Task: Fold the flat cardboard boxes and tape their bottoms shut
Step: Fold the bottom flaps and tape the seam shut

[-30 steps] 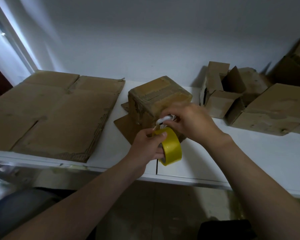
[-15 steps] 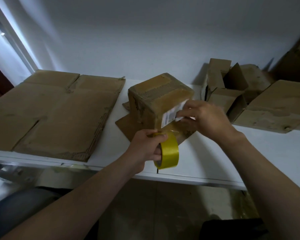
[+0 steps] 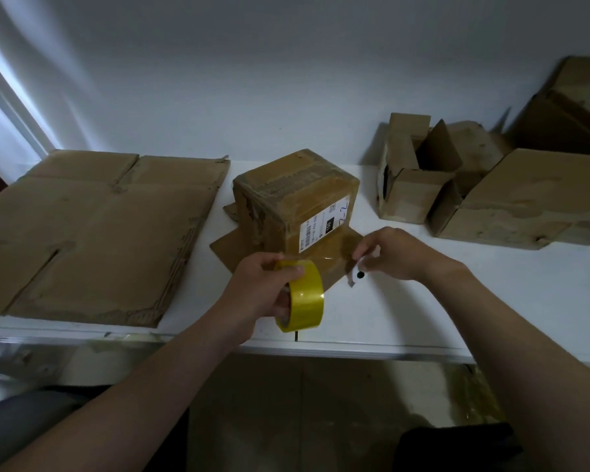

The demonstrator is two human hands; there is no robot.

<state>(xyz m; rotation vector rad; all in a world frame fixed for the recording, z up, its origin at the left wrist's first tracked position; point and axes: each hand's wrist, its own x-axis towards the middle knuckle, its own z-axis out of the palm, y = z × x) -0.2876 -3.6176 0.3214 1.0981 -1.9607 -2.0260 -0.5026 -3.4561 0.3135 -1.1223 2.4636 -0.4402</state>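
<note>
A folded cardboard box (image 3: 297, 199) with a white label stands upside down on its open flaps at the middle of the white table (image 3: 423, 318). My left hand (image 3: 256, 287) grips a yellow tape roll (image 3: 302, 296) just in front of the box. A clear strip of tape (image 3: 327, 248) runs from the roll up onto the box's near side. To the right of the roll, my right hand (image 3: 395, 255) holds a small white tool (image 3: 356, 275) with a black dot, close to the strip's edge.
A large flat cardboard sheet (image 3: 92, 233) covers the table's left part. Several folded boxes (image 3: 419, 178) and a bigger one (image 3: 525, 199) crowd the back right against the wall. The table's front edge lies just below my hands.
My right hand has left the box's labelled side and dropped down to the right with the white tool. The label shows fully now. The tape roll has stayed in my left hand.
</note>
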